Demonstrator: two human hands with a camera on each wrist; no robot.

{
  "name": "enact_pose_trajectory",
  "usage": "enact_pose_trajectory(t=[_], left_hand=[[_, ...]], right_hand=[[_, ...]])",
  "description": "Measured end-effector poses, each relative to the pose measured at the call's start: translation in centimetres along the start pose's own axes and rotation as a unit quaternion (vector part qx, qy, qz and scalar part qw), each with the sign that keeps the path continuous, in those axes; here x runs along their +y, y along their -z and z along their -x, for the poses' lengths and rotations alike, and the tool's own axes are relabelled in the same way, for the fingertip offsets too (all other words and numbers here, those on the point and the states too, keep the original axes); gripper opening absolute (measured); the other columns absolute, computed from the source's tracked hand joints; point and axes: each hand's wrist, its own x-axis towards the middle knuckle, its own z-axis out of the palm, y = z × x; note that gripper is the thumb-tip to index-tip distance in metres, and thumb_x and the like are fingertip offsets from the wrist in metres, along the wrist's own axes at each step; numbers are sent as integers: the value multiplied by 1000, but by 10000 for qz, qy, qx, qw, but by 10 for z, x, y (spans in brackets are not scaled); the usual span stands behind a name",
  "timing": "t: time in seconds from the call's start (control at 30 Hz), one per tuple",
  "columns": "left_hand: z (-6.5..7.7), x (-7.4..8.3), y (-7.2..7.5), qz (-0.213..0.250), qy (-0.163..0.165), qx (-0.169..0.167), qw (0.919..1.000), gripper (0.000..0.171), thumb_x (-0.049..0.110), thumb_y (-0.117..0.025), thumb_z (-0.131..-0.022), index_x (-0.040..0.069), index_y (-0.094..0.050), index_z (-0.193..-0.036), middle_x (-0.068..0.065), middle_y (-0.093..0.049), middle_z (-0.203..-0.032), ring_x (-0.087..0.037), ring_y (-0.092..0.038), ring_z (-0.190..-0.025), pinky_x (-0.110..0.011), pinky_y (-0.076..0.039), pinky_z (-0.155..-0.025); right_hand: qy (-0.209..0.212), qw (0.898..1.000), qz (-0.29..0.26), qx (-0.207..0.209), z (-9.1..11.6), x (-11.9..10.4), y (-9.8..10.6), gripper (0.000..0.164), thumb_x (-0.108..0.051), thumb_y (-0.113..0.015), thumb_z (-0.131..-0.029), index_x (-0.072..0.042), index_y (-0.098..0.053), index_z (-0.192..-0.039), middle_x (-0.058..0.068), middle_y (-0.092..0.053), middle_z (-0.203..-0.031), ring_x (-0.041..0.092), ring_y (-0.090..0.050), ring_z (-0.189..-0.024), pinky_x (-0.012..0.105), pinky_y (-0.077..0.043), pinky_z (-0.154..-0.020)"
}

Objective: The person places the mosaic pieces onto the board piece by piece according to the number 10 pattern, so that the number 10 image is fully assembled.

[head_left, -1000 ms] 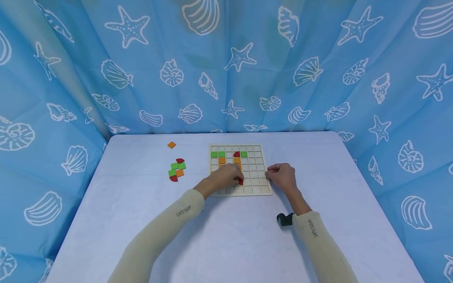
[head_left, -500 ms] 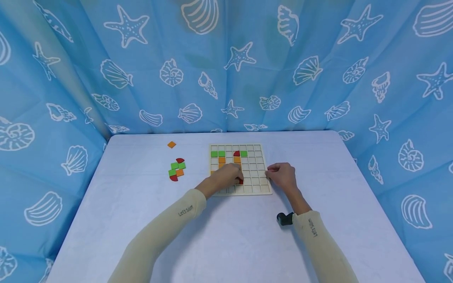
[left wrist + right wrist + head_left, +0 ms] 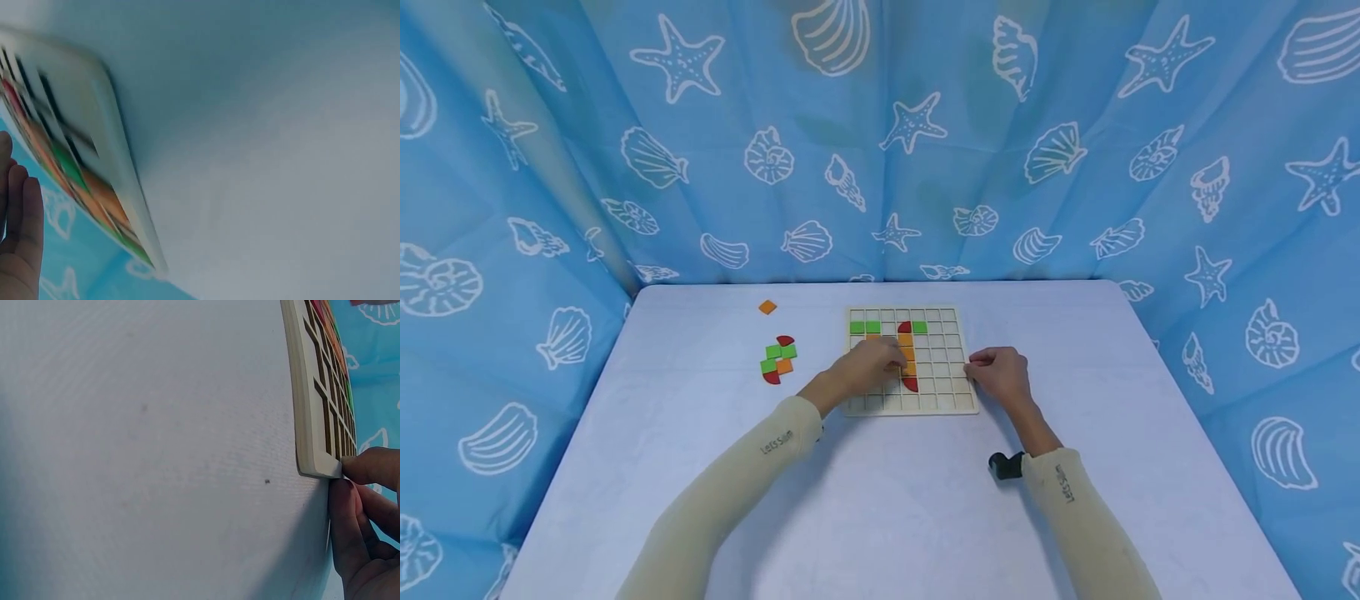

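Note:
A pale grid board (image 3: 925, 412) lies on the table, with green, orange and red tiles set in some of its squares. Above it is my left hand (image 3: 867, 367), its fingers extended and nothing visible in them; it covers several squares. Just right of its fingertips, a red quarter-circle tile (image 3: 911, 384) sits below a column of orange tiles (image 3: 906, 341). At the top of that column is another red quarter-circle (image 3: 905, 327), beside a green tile (image 3: 920, 327). My right hand (image 3: 1002, 372) pinches the board's right edge between thumb and finger, as the right wrist view shows at the board's corner (image 3: 315, 467).
Left of the board, several loose green tiles (image 3: 773, 352), two red quarter-circles (image 3: 785, 340) and an orange tile (image 3: 784, 366) lie clustered. A lone orange tile (image 3: 767, 307) lies farther back. A blue shell-print curtain (image 3: 880, 167) hangs behind the white table (image 3: 880, 500).
My left hand has drawn back left from the lower red quarter-circle tile, which now shows fully with the orange column above it. The right hand stays at the board's edge.

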Motion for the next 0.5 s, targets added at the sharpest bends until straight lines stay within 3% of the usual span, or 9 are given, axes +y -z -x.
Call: enact_pose_trajectory(t=[0.17,0.33,0.5], left_hand=[[10,-19,17,117,461,151,9988,22,8,-74,-86,8,-75,-108,-1,-67,-101,-15,-59,-94,-27,-51,-87],[27,-43,32,-16,857,428,9954,21,7,-73,-87,6,-74,-108,-2,-66,-98,-15,-58,-88,-28,-51,-83],[48,-69,44,55,1824,481,9820,23,4,-71,-87,6,-73,-110,-5,-64,-97,-19,-56,-87,-31,-51,-83]], right_hand=[[11,10000,0,24,2,-1,1,23,-18,-70,-88,-2,-72,-103,12,-68,-93,25,-63,-87,34,-53,-72],[-61,10000,47,-38,0,-2,1,24,-20,-70,-88,-3,-72,-105,12,-68,-94,25,-62,-88,28,-51,-68],[-95,9999,83,-43,-1,-2,-1,25,-20,-70,-87,-3,-72,-105,11,-68,-94,25,-63,-88,29,-52,-69]])
